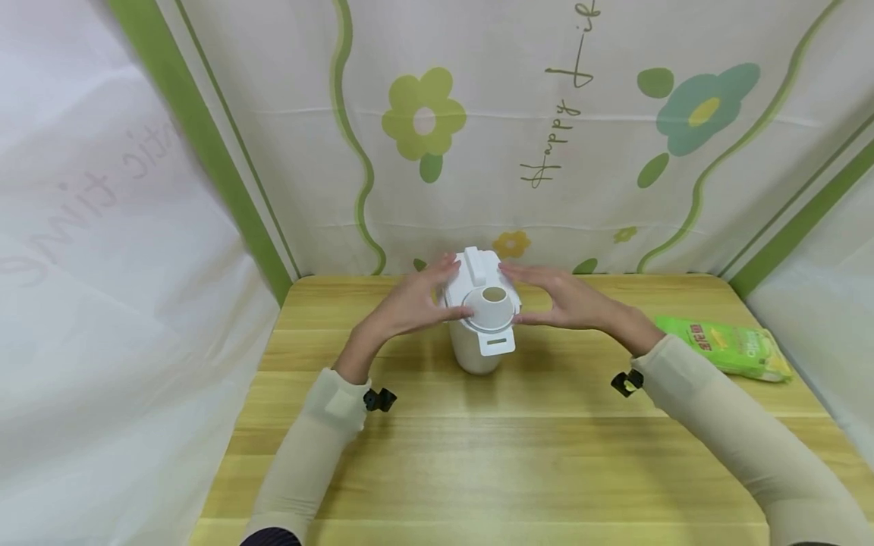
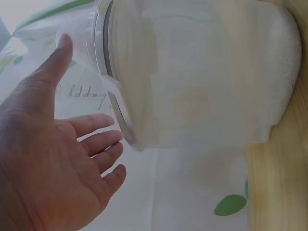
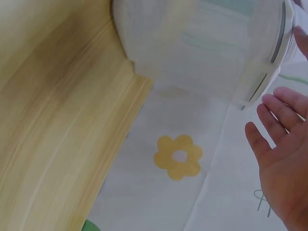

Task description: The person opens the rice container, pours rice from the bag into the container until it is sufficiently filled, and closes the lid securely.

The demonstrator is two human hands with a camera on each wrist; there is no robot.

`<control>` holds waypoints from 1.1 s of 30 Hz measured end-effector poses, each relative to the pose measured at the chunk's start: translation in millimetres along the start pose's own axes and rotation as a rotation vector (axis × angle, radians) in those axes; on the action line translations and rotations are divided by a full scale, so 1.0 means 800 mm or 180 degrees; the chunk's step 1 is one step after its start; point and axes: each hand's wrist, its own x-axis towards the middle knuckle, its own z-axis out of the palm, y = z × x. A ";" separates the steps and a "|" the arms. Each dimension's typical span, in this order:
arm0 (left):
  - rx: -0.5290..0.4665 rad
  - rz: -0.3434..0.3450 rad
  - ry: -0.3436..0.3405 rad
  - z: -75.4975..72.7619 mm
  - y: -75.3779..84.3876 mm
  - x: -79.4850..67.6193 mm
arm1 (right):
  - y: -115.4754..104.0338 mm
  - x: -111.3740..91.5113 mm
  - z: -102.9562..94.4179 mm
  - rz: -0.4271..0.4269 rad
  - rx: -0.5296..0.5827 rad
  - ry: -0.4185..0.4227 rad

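Observation:
A translucent white plastic storage container (image 1: 476, 356) stands upright on the wooden table. Its white lid (image 1: 476, 267) carries a raised handle bar, a round spout (image 1: 488, 310) with an oval opening, and a slotted flap (image 1: 497, 343) toward the front. My left hand (image 1: 410, 301) is at the lid's left edge, thumb beside the spout. On the opposite side my right hand (image 1: 570, 299) has its fingertips right at the lid's right edge. Both wrist views show relaxed, spread fingers next to the lid rim, curled round nothing; the container body (image 2: 192, 72) appears see-through.
A green packet (image 1: 730, 349) lies on the table (image 1: 492, 462) at the right, beyond the right forearm. Behind the container, close to the table's back edge, hangs a white curtain (image 1: 492, 182) printed with flowers. More curtain hangs at both sides.

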 end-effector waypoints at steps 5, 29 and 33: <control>0.0323 0.0052 -0.0132 0.005 0.010 -0.003 | 0.004 0.003 -0.002 0.0051 -0.0002 -0.0144; 0.0215 0.0130 -0.0539 -0.005 -0.003 0.006 | -0.013 -0.003 0.013 0.0030 -0.0263 0.0083; 0.0188 0.0145 -0.0529 -0.005 -0.003 0.005 | -0.010 -0.003 0.013 -0.0006 -0.0205 0.0139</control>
